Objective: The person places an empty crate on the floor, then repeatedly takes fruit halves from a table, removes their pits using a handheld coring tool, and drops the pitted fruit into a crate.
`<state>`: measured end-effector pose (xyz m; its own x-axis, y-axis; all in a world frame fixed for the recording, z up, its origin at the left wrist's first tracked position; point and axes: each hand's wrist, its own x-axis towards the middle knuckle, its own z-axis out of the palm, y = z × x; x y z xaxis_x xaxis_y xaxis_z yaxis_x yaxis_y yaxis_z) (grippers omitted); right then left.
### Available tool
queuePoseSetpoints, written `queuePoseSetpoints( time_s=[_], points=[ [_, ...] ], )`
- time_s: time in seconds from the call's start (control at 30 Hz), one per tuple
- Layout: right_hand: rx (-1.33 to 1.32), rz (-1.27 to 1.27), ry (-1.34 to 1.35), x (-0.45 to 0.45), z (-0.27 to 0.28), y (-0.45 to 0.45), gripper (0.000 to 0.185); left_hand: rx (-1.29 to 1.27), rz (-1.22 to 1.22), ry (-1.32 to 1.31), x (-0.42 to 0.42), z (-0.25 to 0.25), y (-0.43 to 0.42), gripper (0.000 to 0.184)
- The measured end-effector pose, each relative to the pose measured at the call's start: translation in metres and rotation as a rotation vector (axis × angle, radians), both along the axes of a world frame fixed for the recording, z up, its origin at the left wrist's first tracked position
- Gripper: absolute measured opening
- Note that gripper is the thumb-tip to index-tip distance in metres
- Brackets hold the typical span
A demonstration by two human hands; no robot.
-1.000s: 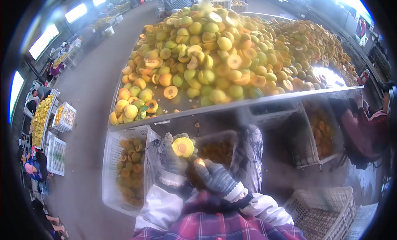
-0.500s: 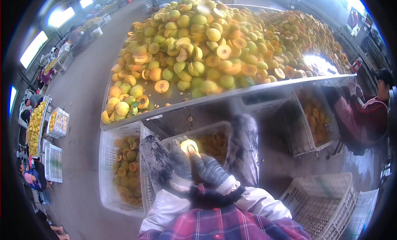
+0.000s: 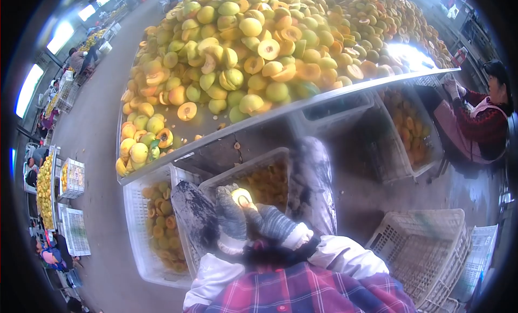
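Between the legs (image 3: 313, 178), the left hand (image 3: 231, 217) holds a cut fruit (image 3: 241, 196) with its pale side up, so the left grip is closed on it. Right beside it is the right hand (image 3: 272, 222), and its fingers touch the fruit on the near side. I cannot tell if the right grip is closed on something, since the fingertips are blurry. Both hands wear gray gloves, and the sleeves (image 3: 218, 272) are white. Just past the hands, a middle crate (image 3: 237, 170) has lots of fruit in it. Next to the left leg is a white crate (image 3: 133, 216) with more fruit. Out in front is the big worktop (image 3: 204, 120) with a high pile (image 3: 237, 59) of yellow, green and orange fruit, some with the cut side showing. At the left corner, a green leaf (image 3: 155, 144) lies with the fruit. Off to the right, another person (image 3: 480, 118) sits with both hands up near the worktop's corner. Low on the right, an old crate (image 3: 423, 237) stands on the floor (image 3: 350, 199)
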<state>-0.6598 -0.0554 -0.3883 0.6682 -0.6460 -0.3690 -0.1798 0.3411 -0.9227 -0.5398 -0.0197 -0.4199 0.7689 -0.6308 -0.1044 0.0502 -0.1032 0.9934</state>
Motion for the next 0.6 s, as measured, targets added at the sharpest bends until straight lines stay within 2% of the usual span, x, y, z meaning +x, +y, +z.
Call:
queuePoseSetpoints(
  time_s=[0.03, 0.1, 0.13, 0.2, 0.27, 0.3, 0.37, 0.4, 0.47, 0.5, 0.57, 0.6],
  points=[
    [-0.034, 0.045, -0.001, -0.004, 0.022, -0.008, 0.063, 0.011, -0.004, 0.002, -0.002, 0.007, 0.000, 0.031],
    [-0.060, 0.083, -0.002, -0.008, 0.029, -0.012, 0.063, 0.184, -0.144, -0.690, -0.006, 0.031, -0.003, 0.032],
    [-0.069, 0.078, -0.020, -0.008, 0.022, -0.013, 0.063, 0.174, -0.155, -0.696, -0.007, 0.034, -0.004, 0.032],
    [-0.074, 0.071, -0.037, -0.008, 0.012, -0.011, 0.063, 0.108, -0.128, -0.339, -0.006, 0.033, -0.009, 0.030],
    [-0.359, 0.071, 0.035, -0.003, 0.005, -0.008, 0.059, 0.081, -0.117, -0.199, -0.005, 0.037, -0.013, 0.029],
    [-0.363, 0.070, 0.034, -0.001, -0.009, 0.000, 0.059, 0.083, -0.118, -0.185, -0.005, 0.040, -0.014, 0.029],
    [-0.770, -0.006, 0.135, 0.004, -0.021, 0.012, 0.052, 0.091, -0.126, -0.197, -0.008, 0.049, -0.013, 0.028],
    [-0.778, -0.008, 0.131, 0.003, -0.026, 0.013, 0.052, 0.097, -0.129, -0.207, -0.009, 0.053, -0.013, 0.028],
    [-0.373, 0.210, 0.463, 0.003, 0.012, -0.002, 0.059, 0.108, -0.143, -0.222, -0.012, 0.062, -0.011, 0.027],
    [-0.380, 0.206, 0.465, 0.001, 0.009, -0.001, 0.059, 0.116, -0.151, -0.231, -0.013, 0.066, -0.011, 0.026],
    [-0.659, 0.284, 0.308, -0.005, -0.003, 0.000, 0.068, 0.140, -0.170, -0.257, -0.016, 0.076, -0.009, 0.026],
    [-0.667, 0.286, 0.307, -0.006, -0.008, 0.002, 0.068, 0.159, -0.178, -0.276, -0.017, 0.081, -0.008, 0.025]
  ],
)
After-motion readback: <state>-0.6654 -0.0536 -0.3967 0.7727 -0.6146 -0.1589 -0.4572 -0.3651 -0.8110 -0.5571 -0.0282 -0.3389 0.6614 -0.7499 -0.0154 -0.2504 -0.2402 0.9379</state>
